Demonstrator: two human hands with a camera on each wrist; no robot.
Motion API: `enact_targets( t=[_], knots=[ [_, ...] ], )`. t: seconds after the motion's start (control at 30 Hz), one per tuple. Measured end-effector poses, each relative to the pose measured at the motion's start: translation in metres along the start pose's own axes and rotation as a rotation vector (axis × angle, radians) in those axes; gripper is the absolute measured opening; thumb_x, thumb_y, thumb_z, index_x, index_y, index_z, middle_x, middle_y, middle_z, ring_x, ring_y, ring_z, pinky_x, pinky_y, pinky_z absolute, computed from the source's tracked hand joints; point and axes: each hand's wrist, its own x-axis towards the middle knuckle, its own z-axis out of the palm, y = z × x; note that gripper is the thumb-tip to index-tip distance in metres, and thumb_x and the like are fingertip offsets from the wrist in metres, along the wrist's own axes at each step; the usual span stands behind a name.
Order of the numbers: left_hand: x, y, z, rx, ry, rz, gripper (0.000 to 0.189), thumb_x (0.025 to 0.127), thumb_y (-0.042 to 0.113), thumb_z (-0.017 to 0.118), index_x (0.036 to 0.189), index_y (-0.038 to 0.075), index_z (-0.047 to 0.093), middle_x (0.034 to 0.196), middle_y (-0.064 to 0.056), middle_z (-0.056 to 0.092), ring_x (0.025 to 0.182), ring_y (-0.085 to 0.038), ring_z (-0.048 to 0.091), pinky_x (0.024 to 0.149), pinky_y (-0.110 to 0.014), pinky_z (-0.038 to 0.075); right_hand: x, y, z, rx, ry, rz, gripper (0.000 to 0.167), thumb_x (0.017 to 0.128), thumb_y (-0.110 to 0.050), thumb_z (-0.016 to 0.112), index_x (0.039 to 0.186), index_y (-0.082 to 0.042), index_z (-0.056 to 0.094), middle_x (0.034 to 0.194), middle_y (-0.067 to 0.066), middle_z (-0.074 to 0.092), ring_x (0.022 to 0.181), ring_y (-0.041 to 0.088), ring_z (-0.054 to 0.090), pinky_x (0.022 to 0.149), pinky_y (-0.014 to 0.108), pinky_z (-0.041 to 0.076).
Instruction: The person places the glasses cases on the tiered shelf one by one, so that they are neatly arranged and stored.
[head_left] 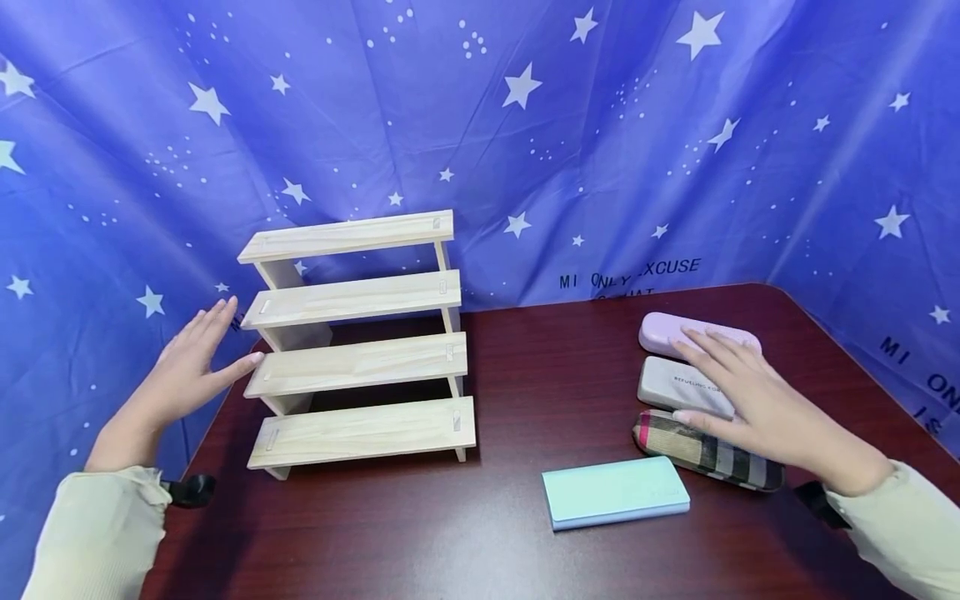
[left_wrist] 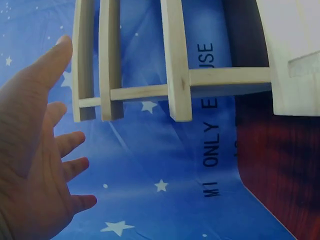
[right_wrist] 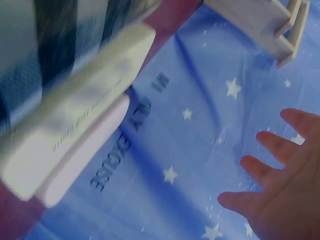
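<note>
A four-tier pale wooden step shelf (head_left: 360, 367) stands on the left half of the table. Beside its left edge my left hand (head_left: 187, 362) is spread, fingers straight, holding nothing; in the left wrist view the palm (left_wrist: 30, 150) faces the shelf ends. Over the cases at the right, my right hand (head_left: 757, 400) hovers with fingers extended and nothing gripped. Under and around it lie a lilac glasses case (head_left: 660, 333), a white lettered case (head_left: 663, 383) and a plaid case (head_left: 697, 442). Nearer the front lies a mint-green flat case (head_left: 615, 492).
The dark red-brown table (head_left: 510, 400) carries the shelf and the cases. Behind it and along both sides hangs a blue curtain (head_left: 480, 125) with white stars and printed lettering. Each wrist bears a black band, such as the left band (head_left: 191, 492).
</note>
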Motion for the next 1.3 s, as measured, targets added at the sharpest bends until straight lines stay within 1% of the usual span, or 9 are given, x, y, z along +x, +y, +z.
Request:
enact_targets(
  t=[0.13, 0.27, 0.33, 0.6, 0.83, 1.1, 1.17, 1.23, 1.3],
  knots=[
    [-0.001, -0.006, 0.002, -0.059, -0.008, -0.001, 0.084, 0.093, 0.031, 0.057, 0.151, 0.005, 0.002, 0.152, -0.029, 0.005, 0.139, -0.046, -0.003, 0.11, -0.06, -0.004, -0.003, -0.015, 0.007, 0.029, -0.02, -0.061, 0.086, 0.075, -0.033, 0.077, 0.147, -0.012, 0.034, 0.15, 0.012, 0.031, 0.14, 0.021, 0.021, 0.113, 0.022, 0.005],
    [-0.002, -0.01, 0.004, -0.128, -0.021, -0.015, 0.085, 0.093, 0.029, 0.057, 0.152, 0.008, 0.0, 0.152, -0.029, 0.004, 0.139, -0.048, -0.004, 0.106, -0.065, -0.002, -0.004, -0.029, 0.016, 0.082, -0.062, -0.135, 0.087, 0.074, -0.033, 0.078, 0.146, -0.008, 0.034, 0.152, 0.009, 0.029, 0.141, 0.007, 0.013, 0.111, 0.015, 0.003],
    [-0.003, -0.012, 0.005, -0.157, -0.028, -0.025, 0.085, 0.092, 0.028, 0.058, 0.152, 0.01, -0.001, 0.153, -0.028, 0.003, 0.139, -0.048, -0.004, 0.105, -0.068, -0.001, -0.005, -0.034, 0.021, 0.108, -0.087, -0.157, 0.089, 0.073, -0.035, 0.079, 0.146, -0.008, 0.034, 0.152, 0.007, 0.029, 0.141, 0.006, 0.013, 0.11, 0.013, 0.005],
    [-0.002, -0.025, 0.015, -0.25, -0.035, -0.036, 0.088, 0.092, 0.025, 0.059, 0.151, 0.013, -0.005, 0.154, -0.026, 0.001, 0.137, -0.051, 0.001, 0.102, -0.07, 0.006, -0.011, -0.042, 0.042, 0.219, -0.13, -0.196, 0.093, 0.07, -0.042, 0.08, 0.145, -0.008, 0.036, 0.147, 0.006, 0.037, 0.137, 0.011, 0.024, 0.109, 0.012, 0.009],
    [-0.002, -0.033, 0.024, -0.308, -0.078, -0.094, 0.085, 0.092, 0.027, 0.058, 0.152, 0.02, -0.003, 0.153, -0.027, 0.006, 0.138, -0.049, 0.003, 0.099, -0.072, 0.012, -0.017, -0.049, 0.057, 0.257, -0.177, -0.193, 0.097, 0.067, -0.044, 0.082, 0.145, -0.01, 0.036, 0.146, 0.004, 0.039, 0.136, 0.01, 0.027, 0.108, 0.011, 0.01],
    [0.007, -0.04, 0.029, -0.383, -0.146, -0.142, 0.077, 0.093, 0.026, 0.056, 0.151, 0.002, 0.01, 0.15, -0.031, 0.014, 0.132, -0.055, 0.015, 0.098, -0.07, 0.02, -0.022, -0.052, 0.068, 0.223, -0.137, -0.223, 0.098, 0.063, -0.055, 0.079, 0.143, -0.012, 0.041, 0.14, 0.004, 0.046, 0.136, 0.005, 0.025, 0.111, 0.015, 0.009],
    [0.008, -0.043, 0.032, -0.418, -0.162, -0.149, 0.075, 0.093, 0.024, 0.056, 0.15, 0.001, 0.013, 0.15, -0.03, 0.019, 0.133, -0.05, 0.019, 0.103, -0.061, 0.025, -0.023, -0.052, 0.071, 0.228, -0.12, -0.233, 0.098, 0.062, -0.057, 0.079, 0.141, -0.011, 0.043, 0.139, 0.005, 0.048, 0.136, 0.007, 0.027, 0.111, 0.016, 0.009],
    [0.009, -0.046, 0.034, -0.469, -0.182, -0.154, 0.071, 0.093, 0.021, 0.056, 0.15, 0.001, 0.017, 0.15, -0.024, 0.025, 0.137, -0.034, 0.024, 0.106, -0.044, 0.03, -0.024, -0.051, 0.073, 0.241, -0.111, -0.233, 0.098, 0.061, -0.056, 0.079, 0.14, -0.011, 0.044, 0.137, 0.005, 0.049, 0.134, 0.01, 0.031, 0.11, 0.016, 0.01],
    [0.009, -0.05, 0.037, -0.513, -0.196, -0.154, 0.067, 0.094, 0.019, 0.056, 0.149, 0.002, 0.023, 0.148, -0.01, 0.036, 0.132, -0.015, 0.034, 0.099, -0.026, 0.034, -0.025, -0.05, 0.074, 0.247, -0.116, -0.219, 0.096, 0.061, -0.057, 0.079, 0.14, -0.013, 0.045, 0.136, 0.002, 0.05, 0.131, 0.015, 0.038, 0.108, 0.014, 0.011]
  ],
)
